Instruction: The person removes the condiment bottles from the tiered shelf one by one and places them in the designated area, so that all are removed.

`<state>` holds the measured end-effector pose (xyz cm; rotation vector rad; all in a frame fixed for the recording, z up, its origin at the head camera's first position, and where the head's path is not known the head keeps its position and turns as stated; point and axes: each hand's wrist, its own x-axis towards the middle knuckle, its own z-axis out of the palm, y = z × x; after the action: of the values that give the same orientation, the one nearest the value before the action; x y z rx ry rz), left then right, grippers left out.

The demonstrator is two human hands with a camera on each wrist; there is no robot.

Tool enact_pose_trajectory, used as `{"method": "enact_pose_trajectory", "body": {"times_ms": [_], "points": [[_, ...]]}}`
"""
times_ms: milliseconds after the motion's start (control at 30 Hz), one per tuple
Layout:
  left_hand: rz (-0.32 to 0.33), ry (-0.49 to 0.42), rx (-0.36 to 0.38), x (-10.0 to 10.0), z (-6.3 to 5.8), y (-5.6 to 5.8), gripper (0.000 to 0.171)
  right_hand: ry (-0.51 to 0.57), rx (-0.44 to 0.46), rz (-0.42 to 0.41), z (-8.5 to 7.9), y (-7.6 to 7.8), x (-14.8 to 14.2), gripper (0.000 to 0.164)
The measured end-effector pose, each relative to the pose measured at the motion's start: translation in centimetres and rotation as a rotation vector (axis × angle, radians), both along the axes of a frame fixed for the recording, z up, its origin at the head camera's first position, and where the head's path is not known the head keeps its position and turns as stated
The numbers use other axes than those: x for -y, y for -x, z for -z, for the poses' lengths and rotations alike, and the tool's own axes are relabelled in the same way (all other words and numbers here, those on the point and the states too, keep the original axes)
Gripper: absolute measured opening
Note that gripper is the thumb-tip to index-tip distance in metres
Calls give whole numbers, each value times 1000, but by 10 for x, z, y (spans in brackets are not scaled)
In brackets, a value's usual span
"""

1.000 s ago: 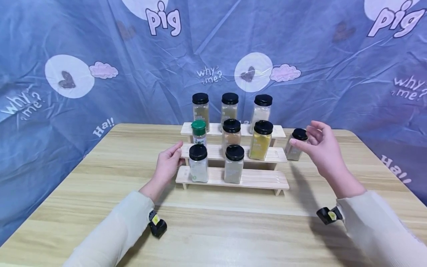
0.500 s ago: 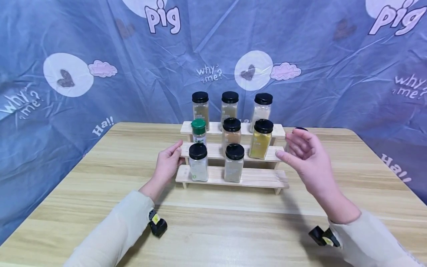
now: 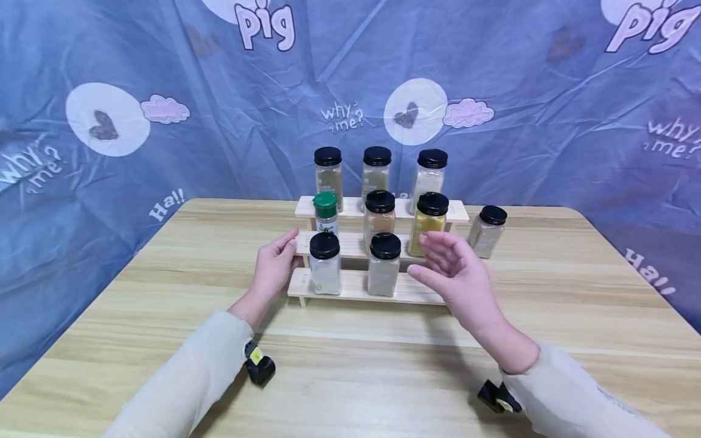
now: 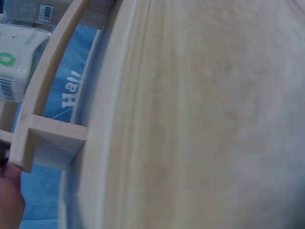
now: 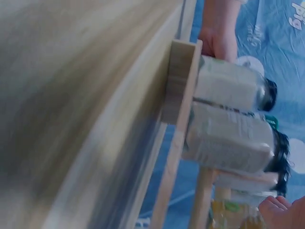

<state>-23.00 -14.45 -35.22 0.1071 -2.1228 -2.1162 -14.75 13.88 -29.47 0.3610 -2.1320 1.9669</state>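
**Black, Green and Gold Against a Printed Blue**

Black lids (image 3: 386, 246) top clear jars (image 3: 325, 277) running from white through beige and brown to mustard yellow, while one shaker (image 3: 327, 225) wears a bright green cap (image 3: 325, 205). The rack (image 3: 353, 283) is pale wood, the table (image 3: 350, 377) streaked blond grain. A blue cloth (image 3: 246, 158) carries white discs (image 3: 431, 109) with grey-brown hearts (image 3: 406, 115), pink clouds (image 3: 468, 115) and pale lettering (image 3: 264, 24). Sleeves (image 3: 188, 365) are off-white.

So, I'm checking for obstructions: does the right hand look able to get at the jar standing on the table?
Probably yes: the right hand looks empty, and the jar stands just off the right end of the rack, with nothing visible blocking the way.
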Motion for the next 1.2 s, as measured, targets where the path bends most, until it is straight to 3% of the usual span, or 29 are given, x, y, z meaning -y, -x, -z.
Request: {"method": "enact_pose_trajectory", "body": {"times_ms": [267, 600, 933, 1200], "points": [[-2, -40, -36, -7, 6, 2, 35, -83, 115, 15, 13, 6, 10, 58], [-17, -55, -49, -6, 10, 2, 35, -134, 180, 45, 24, 13, 24, 59], [-21, -37, -78, -4, 9, 6, 35, -239, 162, 118, 28, 24, 35, 63], [-22, -64, -63, 1, 9, 6, 35, -255, 155, 117, 32, 32, 43, 67]]}}
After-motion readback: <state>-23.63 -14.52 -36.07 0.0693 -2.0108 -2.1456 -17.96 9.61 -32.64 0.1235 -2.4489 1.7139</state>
